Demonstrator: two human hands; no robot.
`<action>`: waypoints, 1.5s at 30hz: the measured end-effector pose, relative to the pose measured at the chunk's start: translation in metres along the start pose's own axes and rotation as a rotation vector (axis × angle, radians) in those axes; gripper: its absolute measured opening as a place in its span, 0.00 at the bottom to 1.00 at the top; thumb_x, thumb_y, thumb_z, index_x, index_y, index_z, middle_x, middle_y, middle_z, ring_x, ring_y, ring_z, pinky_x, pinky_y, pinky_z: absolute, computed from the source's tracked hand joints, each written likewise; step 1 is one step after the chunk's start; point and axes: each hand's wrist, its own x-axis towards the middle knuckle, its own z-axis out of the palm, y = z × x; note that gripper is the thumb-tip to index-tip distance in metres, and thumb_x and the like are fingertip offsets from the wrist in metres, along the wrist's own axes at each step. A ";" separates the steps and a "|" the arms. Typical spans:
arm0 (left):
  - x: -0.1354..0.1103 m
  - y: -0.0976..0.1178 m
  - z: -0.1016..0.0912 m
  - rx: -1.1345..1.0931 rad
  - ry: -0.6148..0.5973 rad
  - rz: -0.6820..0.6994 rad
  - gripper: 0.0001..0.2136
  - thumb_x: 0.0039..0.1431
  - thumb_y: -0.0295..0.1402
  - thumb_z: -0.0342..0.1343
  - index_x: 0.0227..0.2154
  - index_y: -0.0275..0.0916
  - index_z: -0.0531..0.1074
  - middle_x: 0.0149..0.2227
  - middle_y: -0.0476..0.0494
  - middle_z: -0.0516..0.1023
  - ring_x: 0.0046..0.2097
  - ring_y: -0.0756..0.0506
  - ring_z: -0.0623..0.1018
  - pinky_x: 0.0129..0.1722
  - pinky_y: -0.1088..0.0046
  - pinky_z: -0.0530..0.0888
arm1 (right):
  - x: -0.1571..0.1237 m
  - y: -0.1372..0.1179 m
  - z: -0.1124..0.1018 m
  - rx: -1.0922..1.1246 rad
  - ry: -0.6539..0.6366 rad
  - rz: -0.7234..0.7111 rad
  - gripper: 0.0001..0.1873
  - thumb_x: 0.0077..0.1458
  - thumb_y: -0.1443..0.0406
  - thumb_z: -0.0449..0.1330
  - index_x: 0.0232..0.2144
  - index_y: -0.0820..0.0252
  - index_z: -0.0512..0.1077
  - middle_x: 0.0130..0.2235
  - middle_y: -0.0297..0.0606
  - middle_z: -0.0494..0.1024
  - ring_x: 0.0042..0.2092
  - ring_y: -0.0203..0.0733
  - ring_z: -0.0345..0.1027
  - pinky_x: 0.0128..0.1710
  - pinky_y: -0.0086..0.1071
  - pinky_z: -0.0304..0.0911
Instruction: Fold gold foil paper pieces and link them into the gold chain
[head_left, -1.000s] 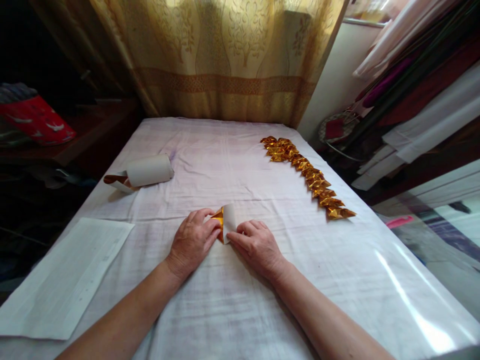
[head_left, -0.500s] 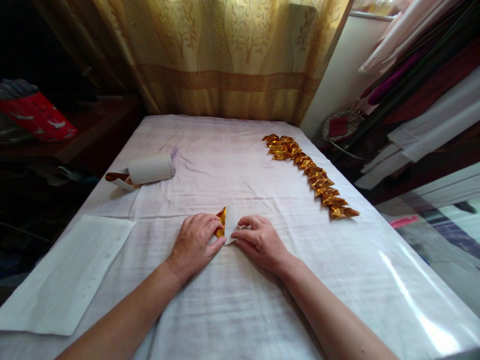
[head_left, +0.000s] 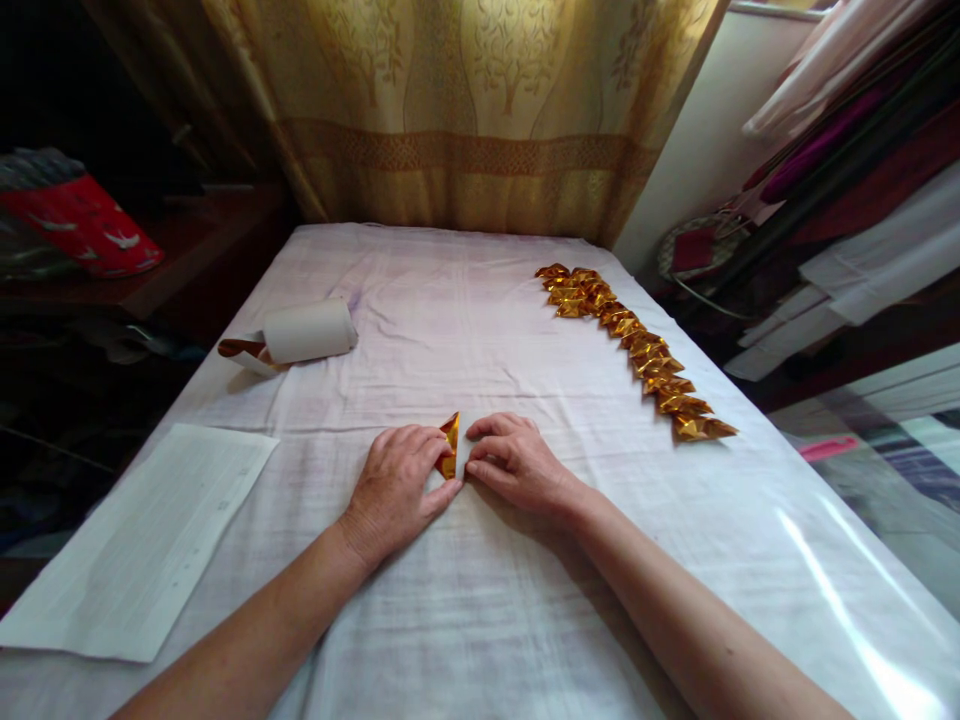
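Note:
A small piece of gold foil paper [head_left: 451,444] with a white back lies folded on the white cloth [head_left: 480,330] covering the table. My left hand [head_left: 396,487] presses on its left side, fingers curled over the gold part. My right hand [head_left: 514,462] pinches and presses its white right side flat. Most of the paper is hidden under my fingers. Both hands rest on the cloth near the table's middle.
A row of several folded gold pieces [head_left: 637,350] runs along the right side. A white paper roll [head_left: 306,331] with a gold strip lies at the left. A white sheet [head_left: 142,540] lies at the near left. A patterned curtain [head_left: 465,110] hangs behind.
The white flap that stood up between my hands has been folded down flat. My right hand has moved in over it, closer to my left hand.

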 end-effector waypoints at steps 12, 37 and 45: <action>-0.001 -0.002 0.001 -0.020 -0.001 0.002 0.09 0.55 0.34 0.63 0.39 0.44 0.72 0.48 0.45 0.78 0.53 0.40 0.74 0.55 0.58 0.65 | -0.011 0.011 -0.005 0.014 -0.083 -0.123 0.03 0.58 0.65 0.65 0.34 0.51 0.80 0.55 0.39 0.75 0.58 0.48 0.66 0.57 0.47 0.58; 0.000 0.003 0.000 -0.035 -0.023 -0.039 0.07 0.59 0.37 0.61 0.36 0.43 0.70 0.46 0.46 0.77 0.51 0.41 0.73 0.55 0.59 0.64 | 0.001 0.006 0.018 -0.020 0.109 0.004 0.06 0.56 0.63 0.67 0.29 0.56 0.75 0.43 0.35 0.79 0.47 0.43 0.70 0.50 0.41 0.54; 0.003 0.005 0.003 -0.010 0.004 -0.068 0.08 0.57 0.36 0.62 0.36 0.43 0.69 0.46 0.46 0.77 0.51 0.40 0.73 0.53 0.59 0.64 | 0.000 0.001 0.018 -0.055 0.123 0.049 0.07 0.53 0.64 0.68 0.31 0.56 0.73 0.44 0.37 0.78 0.47 0.44 0.69 0.47 0.40 0.55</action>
